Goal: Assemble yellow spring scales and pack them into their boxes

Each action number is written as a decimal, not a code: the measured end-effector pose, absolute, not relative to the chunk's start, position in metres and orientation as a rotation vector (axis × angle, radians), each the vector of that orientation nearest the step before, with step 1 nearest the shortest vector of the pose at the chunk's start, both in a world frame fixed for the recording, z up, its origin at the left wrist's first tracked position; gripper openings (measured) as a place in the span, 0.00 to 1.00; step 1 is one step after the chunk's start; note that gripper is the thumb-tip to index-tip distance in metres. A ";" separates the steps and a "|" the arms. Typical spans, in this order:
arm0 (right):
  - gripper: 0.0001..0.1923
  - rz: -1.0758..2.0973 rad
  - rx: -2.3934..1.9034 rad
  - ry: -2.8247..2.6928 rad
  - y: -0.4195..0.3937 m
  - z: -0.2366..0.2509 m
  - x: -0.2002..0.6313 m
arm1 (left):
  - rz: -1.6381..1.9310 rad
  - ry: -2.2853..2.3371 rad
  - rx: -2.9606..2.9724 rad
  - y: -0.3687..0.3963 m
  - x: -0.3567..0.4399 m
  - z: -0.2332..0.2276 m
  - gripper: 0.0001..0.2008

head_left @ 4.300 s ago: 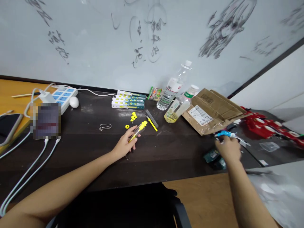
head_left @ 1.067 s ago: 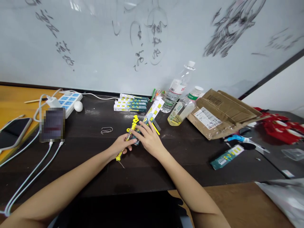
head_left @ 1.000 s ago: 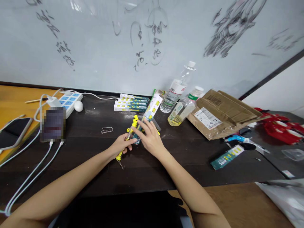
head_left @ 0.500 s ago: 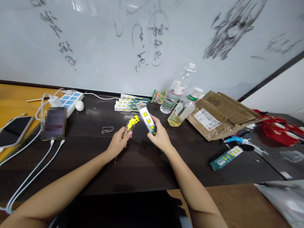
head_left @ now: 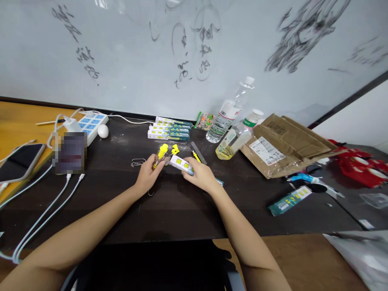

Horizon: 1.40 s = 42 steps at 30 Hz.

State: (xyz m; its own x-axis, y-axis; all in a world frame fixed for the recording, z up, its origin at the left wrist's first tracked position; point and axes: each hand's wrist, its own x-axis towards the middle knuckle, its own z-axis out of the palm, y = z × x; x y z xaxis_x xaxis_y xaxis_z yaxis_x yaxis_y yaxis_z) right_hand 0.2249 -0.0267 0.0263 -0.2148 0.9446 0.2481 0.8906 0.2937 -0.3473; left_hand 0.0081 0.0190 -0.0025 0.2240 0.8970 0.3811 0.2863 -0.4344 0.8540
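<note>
My left hand [head_left: 148, 171] is closed around a tester screwdriver [head_left: 162, 152] with a yellow cap and a clear handle, its cap end pointing up and away. Closed on a long narrow white-and-teal box [head_left: 181, 164], my right hand [head_left: 200, 173] keeps its white end turned towards the left hand. The teal end shows past the wrist. Between the hands, just beyond the box, is a small yellow piece [head_left: 175, 149]. A dark strip with a yellow pen-like shape [head_left: 198, 153] lies beyond the right fingers.
Several similar boxes [head_left: 168, 134] lie stacked by the whiteboard. Two bottles [head_left: 222, 120] and a cardboard parcel [head_left: 285, 143] stand right of them. Another teal box [head_left: 289, 201] lies far right. A power strip [head_left: 92, 124], cables and phones are left; a bent wire [head_left: 138, 162] is nearby.
The box in my right hand has tipped from slanting upward to pointing left, and its end is closer to my left hand. The dark strip and yellow piece show more clearly.
</note>
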 end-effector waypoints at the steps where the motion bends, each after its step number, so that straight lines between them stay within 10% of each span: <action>1: 0.23 0.177 -1.636 -2.158 -0.027 0.026 0.224 | 1.197 1.068 1.834 0.018 0.008 -0.002 0.10; 42: 0.22 0.318 -1.469 -2.167 -0.034 0.024 0.208 | 0.954 0.915 1.967 0.013 0.017 -0.004 0.15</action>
